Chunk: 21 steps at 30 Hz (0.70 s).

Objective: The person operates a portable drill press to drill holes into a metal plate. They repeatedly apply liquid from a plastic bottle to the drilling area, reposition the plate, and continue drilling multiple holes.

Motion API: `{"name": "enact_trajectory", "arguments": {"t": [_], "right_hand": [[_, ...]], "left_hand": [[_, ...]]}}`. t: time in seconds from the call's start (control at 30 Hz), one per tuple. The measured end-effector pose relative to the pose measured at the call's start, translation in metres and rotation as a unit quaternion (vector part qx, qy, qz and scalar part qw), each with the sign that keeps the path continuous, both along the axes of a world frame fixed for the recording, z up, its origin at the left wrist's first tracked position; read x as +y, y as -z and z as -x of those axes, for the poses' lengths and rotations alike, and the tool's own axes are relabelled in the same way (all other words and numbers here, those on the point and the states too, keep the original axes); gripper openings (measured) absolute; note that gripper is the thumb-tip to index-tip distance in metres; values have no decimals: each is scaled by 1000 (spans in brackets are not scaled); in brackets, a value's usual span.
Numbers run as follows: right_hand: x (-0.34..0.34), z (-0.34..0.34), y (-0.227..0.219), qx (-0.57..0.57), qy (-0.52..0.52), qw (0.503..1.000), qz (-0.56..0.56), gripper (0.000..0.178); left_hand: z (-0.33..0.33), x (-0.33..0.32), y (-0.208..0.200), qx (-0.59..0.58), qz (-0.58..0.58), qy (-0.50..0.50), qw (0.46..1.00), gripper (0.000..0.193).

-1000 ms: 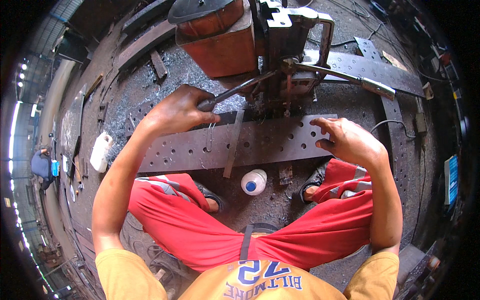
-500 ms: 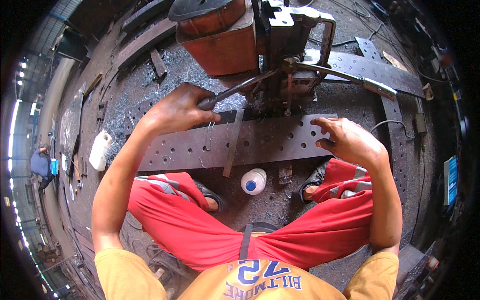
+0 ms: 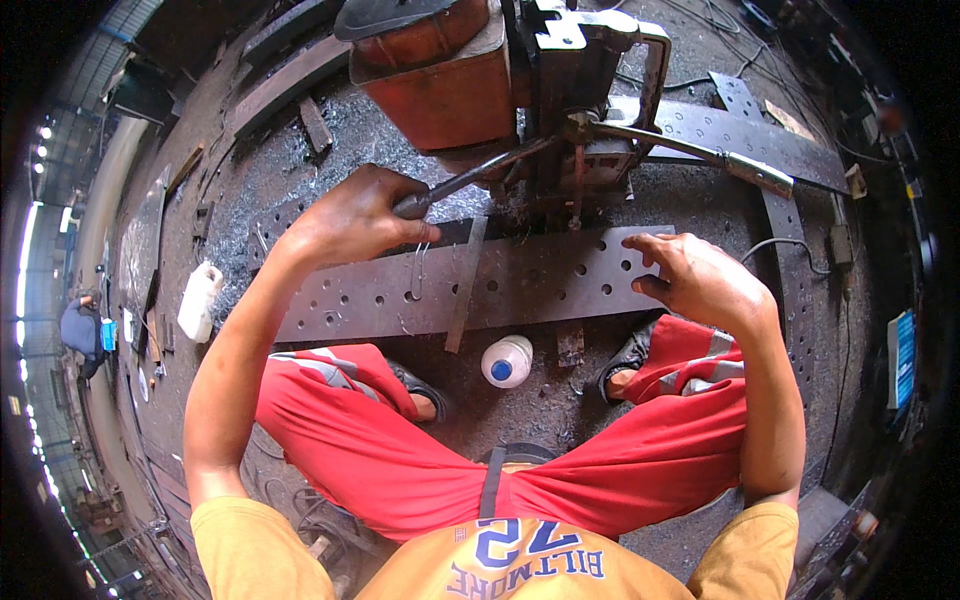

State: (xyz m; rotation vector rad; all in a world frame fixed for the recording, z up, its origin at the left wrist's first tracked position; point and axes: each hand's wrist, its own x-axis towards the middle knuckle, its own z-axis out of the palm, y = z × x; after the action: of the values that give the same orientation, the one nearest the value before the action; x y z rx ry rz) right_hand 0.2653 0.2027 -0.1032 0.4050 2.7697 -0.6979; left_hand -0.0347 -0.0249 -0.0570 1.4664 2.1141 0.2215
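Left hand [image 3: 355, 215] is closed on the drill's feed lever [image 3: 470, 180] while right hand [image 3: 700, 280], open, steadies the unclamped perforated steel plate [image 3: 520, 285]; the plate may spin and trap fingers.

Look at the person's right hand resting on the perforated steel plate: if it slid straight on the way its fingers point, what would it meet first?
The right hand points left along the perforated steel plate. It would probably first meet the narrow metal strip lying across the plate, though its height is hard to judge.

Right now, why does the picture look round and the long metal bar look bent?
Head view: a fisheye lens bows straight edges, so the holed steel bar curves; the corners go black; bright light glares along the left rim; the middle, with both hands, stays sharp.
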Motion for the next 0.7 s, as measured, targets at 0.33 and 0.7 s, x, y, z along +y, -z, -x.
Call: {"name": "enact_trajectory", "arguments": {"t": [0.33, 0.7], "right_hand": [[0, -1, -5, -14, 11, 1000, 5, 48], [-4, 5, -2, -20, 12, 1000, 14, 49]], "left_hand": [[-1, 0, 4, -9, 1, -12, 1000, 47], [6, -1, 4, 4, 35, -8, 999, 50]]}}
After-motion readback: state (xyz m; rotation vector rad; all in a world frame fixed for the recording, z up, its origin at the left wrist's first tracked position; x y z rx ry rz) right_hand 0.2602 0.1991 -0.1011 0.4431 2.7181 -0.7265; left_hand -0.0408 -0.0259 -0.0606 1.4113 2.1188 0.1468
